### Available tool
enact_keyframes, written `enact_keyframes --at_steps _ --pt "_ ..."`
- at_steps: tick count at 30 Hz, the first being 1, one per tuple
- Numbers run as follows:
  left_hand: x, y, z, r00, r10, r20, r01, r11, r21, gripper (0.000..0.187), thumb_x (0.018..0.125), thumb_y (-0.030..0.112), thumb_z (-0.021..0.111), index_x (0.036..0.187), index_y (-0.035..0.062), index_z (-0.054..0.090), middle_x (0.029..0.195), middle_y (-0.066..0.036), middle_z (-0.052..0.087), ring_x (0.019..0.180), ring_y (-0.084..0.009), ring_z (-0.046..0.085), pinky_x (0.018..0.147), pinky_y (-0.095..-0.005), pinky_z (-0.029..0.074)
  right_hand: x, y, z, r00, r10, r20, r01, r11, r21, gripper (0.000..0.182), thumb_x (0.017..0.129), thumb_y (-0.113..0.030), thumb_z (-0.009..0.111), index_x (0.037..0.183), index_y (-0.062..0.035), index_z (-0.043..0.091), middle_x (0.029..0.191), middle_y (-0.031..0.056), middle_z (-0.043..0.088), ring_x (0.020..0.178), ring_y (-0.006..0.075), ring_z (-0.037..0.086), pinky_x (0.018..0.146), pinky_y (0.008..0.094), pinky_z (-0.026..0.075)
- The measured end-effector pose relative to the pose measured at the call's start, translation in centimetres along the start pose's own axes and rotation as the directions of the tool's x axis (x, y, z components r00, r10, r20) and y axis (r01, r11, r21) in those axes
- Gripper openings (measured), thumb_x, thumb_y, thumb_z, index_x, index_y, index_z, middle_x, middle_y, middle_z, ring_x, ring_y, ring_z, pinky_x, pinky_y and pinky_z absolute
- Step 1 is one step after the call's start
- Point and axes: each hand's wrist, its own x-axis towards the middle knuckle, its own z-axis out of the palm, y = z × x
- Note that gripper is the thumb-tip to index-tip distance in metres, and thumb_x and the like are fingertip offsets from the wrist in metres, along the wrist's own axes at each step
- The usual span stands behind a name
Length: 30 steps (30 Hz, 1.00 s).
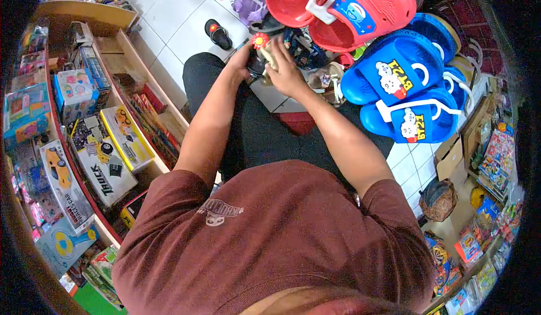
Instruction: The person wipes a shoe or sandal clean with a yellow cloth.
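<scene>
Above my lap, my left hand [240,61] is wrapped round the side of a small dark sandal [256,65] that bears a red and yellow flower ornament [260,40]. My right hand [286,71] is at the sandal's other side, its fingers round a pale cream strap [269,57]. A matching black sandal [217,33] with a red flower lies on the white floor beyond my left knee.
Red clogs [360,10] and blue slippers [414,81] hang close at the right. Purple shoes [249,3] lie ahead. Shelves with a truck box [101,160] stand at the left. Packaged goods [499,157] and a brown bag [438,200] are at the right.
</scene>
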Motion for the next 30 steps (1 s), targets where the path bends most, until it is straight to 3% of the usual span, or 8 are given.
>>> enact_keyframes --at_steps 4,7,11,14,17,23,27,30 --pt "-1.3 0.5 0.6 0.994 0.061 -0.093 -0.062 0.998 -0.012 0.046 0.095 0.046 0.048 0.115 0.0061 0.061 0.104 -0.015 0.067 0.085 -0.0282 0.067 0.078 -0.0393 0.054 -0.9 -2.1 -0.2 0.995 -0.002 0.098 0.018 0.987 -0.160 0.057 0.082 -0.017 0.063 0.135 -0.0066 0.048 0.148 0.0240 0.028 0.134 0.0371 0.035 0.109 0.0404 0.031" --pt "-0.2 0.5 -0.8 0.903 0.293 -0.313 -0.210 0.939 0.273 0.048 0.094 0.043 0.052 0.115 0.0007 0.061 0.101 -0.013 0.067 0.081 -0.0248 0.066 0.075 -0.0364 0.052 -1.2 -2.2 0.0 0.970 0.118 0.211 -0.074 0.976 -0.206 0.049 0.078 -0.018 0.065 0.126 -0.0089 0.057 0.141 0.0229 0.040 0.127 0.0373 0.044 0.105 0.0416 0.038" --pt "0.5 -0.2 -0.8 0.837 0.388 -0.386 -0.214 0.881 0.423 0.054 0.091 0.043 0.057 0.116 -0.0050 0.061 0.099 -0.012 0.067 0.080 -0.0212 0.064 0.070 -0.0353 0.050 0.2 -1.0 -1.4 0.902 0.413 -0.130 -0.388 0.904 0.182 0.051 0.079 -0.016 0.067 0.126 -0.0034 0.051 0.122 0.0222 0.056 0.122 0.0335 0.049 0.102 0.0435 0.038" --pt "5.0 -0.8 -5.7 0.884 0.285 -0.371 -0.133 0.913 0.386 0.054 0.089 0.041 0.061 0.118 -0.0055 0.059 0.102 -0.010 0.067 0.085 -0.0216 0.064 0.075 -0.0366 0.050 1.5 2.5 -2.8 0.825 0.423 -0.374 -0.331 0.899 0.287 0.050 0.089 -0.023 0.060 0.126 0.0068 0.044 0.119 0.0261 0.056 0.110 0.0356 0.056 0.097 0.0412 0.041" --pt "3.7 -0.8 -4.2 0.869 0.275 -0.412 -0.106 0.916 0.387 0.054 0.090 0.040 0.060 0.118 -0.0059 0.058 0.103 -0.010 0.067 0.088 -0.0215 0.064 0.078 -0.0378 0.050 1.7 0.3 -4.1 0.783 0.518 -0.345 -0.299 0.799 0.521 0.049 0.093 -0.035 0.054 0.124 0.0032 0.050 0.115 0.0181 0.061 0.106 0.0267 0.058 0.093 0.0374 0.042" --pt "-0.4 -0.1 0.2 0.912 0.309 -0.268 -0.149 0.861 0.486 0.046 0.091 0.036 0.059 0.114 -0.0036 0.061 0.098 -0.009 0.068 0.079 -0.0176 0.064 0.070 -0.0297 0.050 1.5 0.9 -3.8 0.797 0.600 0.065 -0.522 0.631 0.574 0.053 0.093 -0.050 0.051 0.117 -0.0029 0.056 0.106 0.0098 0.063 0.103 0.0211 0.058 0.091 0.0334 0.042" --pt "-1.5 -0.3 1.5 0.947 0.308 -0.094 -0.116 0.600 0.792 0.036 0.090 0.032 0.061 0.104 -0.0017 0.065 0.086 -0.004 0.067 0.072 -0.0118 0.060 0.064 -0.0287 0.048 1.6 4.7 -0.3 0.720 0.690 0.081 -0.397 0.312 0.863 0.056 0.091 -0.052 0.054 0.124 -0.0065 0.050 0.109 0.0079 0.060 0.103 0.0197 0.058 0.093 0.0361 0.043" --pt "-1.9 -0.3 1.5 0.961 0.275 -0.025 -0.160 0.628 0.762 0.034 0.091 0.031 0.062 0.102 -0.0010 0.065 0.085 -0.003 0.066 0.070 -0.0109 0.059 0.062 -0.0283 0.048 1.6 0.5 -2.4 0.629 0.777 0.036 -0.318 0.215 0.923 0.054 0.090 -0.050 0.056 0.125 -0.0102 0.046 0.118 0.0056 0.054 0.106 0.0193 0.055 0.093 0.0407 0.044"
